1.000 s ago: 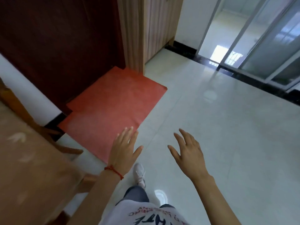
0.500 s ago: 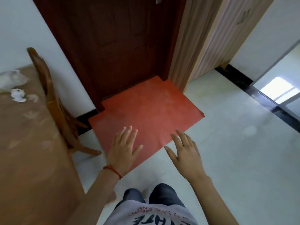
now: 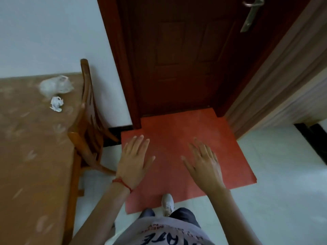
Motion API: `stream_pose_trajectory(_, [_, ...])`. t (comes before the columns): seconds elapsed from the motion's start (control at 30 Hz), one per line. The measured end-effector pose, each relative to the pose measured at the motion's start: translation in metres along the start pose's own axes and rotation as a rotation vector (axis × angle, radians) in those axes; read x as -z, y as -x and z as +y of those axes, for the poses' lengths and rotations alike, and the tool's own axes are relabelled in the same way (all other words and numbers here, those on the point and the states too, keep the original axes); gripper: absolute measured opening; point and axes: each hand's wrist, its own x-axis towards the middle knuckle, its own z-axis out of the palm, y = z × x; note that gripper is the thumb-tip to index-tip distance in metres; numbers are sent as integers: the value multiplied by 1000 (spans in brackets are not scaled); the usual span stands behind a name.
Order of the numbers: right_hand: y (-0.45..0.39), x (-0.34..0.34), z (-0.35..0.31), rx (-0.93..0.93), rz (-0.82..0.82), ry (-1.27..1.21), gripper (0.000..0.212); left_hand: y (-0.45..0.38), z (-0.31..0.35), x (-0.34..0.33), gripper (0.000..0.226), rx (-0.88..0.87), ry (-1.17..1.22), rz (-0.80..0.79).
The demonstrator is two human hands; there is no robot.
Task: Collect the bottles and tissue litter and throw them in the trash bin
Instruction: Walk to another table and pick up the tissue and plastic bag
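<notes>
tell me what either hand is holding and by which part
Nothing is held. The left hand and right hand are both open and empty, fingers spread above the red mat.

head cam | looks steeply down, forward | door [image 3: 184, 55] ahead | table [image 3: 31, 156] left

Tissue [image 3: 56, 104] on table [image 3: 26, 156], chair [image 3: 88, 110] right, mat [image 3: 185, 156] before door [image 3: 184, 55].

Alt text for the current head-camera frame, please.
Both hands, left and right, are held out open and empty over a red mat before a closed door. On the table at left lie a crumpled tissue and clear plastic litter.
</notes>
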Motion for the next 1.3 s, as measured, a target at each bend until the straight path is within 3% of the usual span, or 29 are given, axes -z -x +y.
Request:
stream_pose_trajectory(0.27, [-110, 7, 8, 101, -85, -54, 55, -77, -14, 16, 71, 160, -35, 34])
stream_pose_trajectory(0.47, [-188, 3, -5, 172, -152, -70, 55, -144, -41, 24, 71, 172, -21, 40])
stream_pose_trajectory(0.67, [-286, -4, -36, 187, -152, -102, 56, -225, -83, 46, 70, 178, -58, 74])
stream_pose_trajectory(0.87, [-362, -10, -67, 239, -52, -104, 62, -281, -128, 71, 70, 211, -73, 102])
stream_pose_trajectory(1.0, [-402, -10, -82, 276, -87, -107, 60, -303, -149, 80, 67, 274, -69, 128])
stream_pose_trajectory(1.3, [-501, -21, -127, 580, -109, -97, 54, -340, -175, 95, 68, 529, -54, 209])
